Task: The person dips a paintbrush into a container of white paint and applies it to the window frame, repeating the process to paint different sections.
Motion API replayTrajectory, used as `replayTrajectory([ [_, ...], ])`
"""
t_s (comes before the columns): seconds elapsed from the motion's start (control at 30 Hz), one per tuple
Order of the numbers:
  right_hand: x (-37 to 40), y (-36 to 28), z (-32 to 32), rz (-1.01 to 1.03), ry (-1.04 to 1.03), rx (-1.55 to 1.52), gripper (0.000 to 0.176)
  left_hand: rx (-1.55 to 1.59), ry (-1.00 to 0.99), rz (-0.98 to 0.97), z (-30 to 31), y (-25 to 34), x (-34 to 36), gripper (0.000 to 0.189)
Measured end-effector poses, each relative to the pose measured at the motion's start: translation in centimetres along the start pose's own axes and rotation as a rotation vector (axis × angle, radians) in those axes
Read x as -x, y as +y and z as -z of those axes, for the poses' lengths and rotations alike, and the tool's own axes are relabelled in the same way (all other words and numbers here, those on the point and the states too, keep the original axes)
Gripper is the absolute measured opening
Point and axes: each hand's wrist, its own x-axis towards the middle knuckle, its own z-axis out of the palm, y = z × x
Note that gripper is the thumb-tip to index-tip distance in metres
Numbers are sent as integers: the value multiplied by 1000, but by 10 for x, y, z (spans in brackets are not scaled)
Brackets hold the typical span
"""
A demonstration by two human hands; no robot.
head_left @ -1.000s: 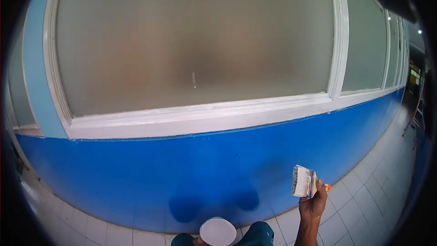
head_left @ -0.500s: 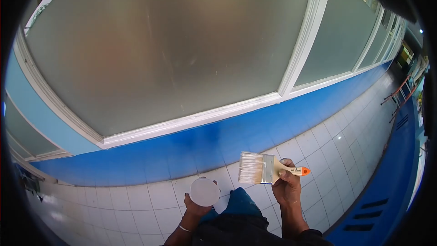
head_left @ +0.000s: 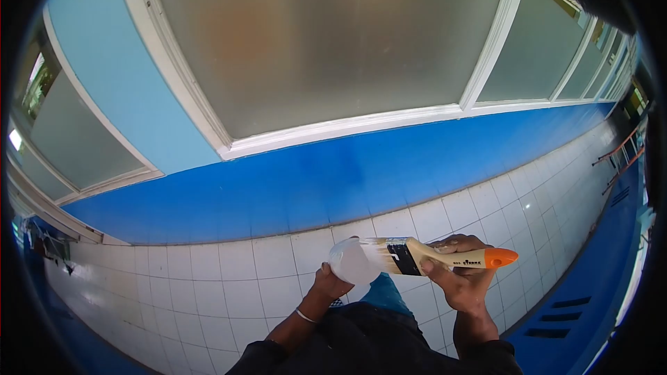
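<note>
My left hand (head_left: 329, 283) is wrapped round a round, whitish container (head_left: 351, 262) low in the view, right of a white band on the wrist. From the right, my right hand (head_left: 458, 274) grips a wide paintbrush (head_left: 455, 259) by its pale handle, which has an orange end. The brush lies roughly level, its pale bristles at the container's right side. Whether they touch it or reach inside cannot be made out.
Ahead is a blue lower wall (head_left: 306, 187) below a white-framed frosted window (head_left: 333, 42). White floor tiles (head_left: 222, 292) run along it. A blue low wall (head_left: 570, 312) with slots and a reddish ladder (head_left: 620, 156) stand at the right.
The brush and the container have come together, and the brush now shows its dark-and-silver band at an angle. The view has swung left and down, showing more light-blue wall at the left.
</note>
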Motion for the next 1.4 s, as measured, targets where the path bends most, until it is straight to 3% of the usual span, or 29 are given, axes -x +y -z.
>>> replayTrajectory([
  [0.37,19,-14,-53,126,-53,38,32,-7,-2,-109,0,21,60,103],
  [0.57,13,-23,-75,-164,-65,-238,32,29,-21,-196,-6,35,74,100],
  [0.63,6,-30,-84,-158,-73,-327,31,36,-36,-210,-7,41,77,99],
  [0.8,0,-38,-96,-80,-217,-473,32,-6,-52,-266,0,52,91,99],
  [0.9,-3,-45,-101,7,-381,-390,33,2,-36,-301,-7,58,96,98],
  [1.03,-6,-65,-103,-71,-499,-401,34,48,-40,-328,-10,60,102,96],
  [1.2,-24,-71,-109,281,-736,-132,30,20,43,-370,-23,65,108,98],
  [1.4,-16,-69,-112,355,-693,-130,36,-34,80,-419,-47,68,111,99],
])
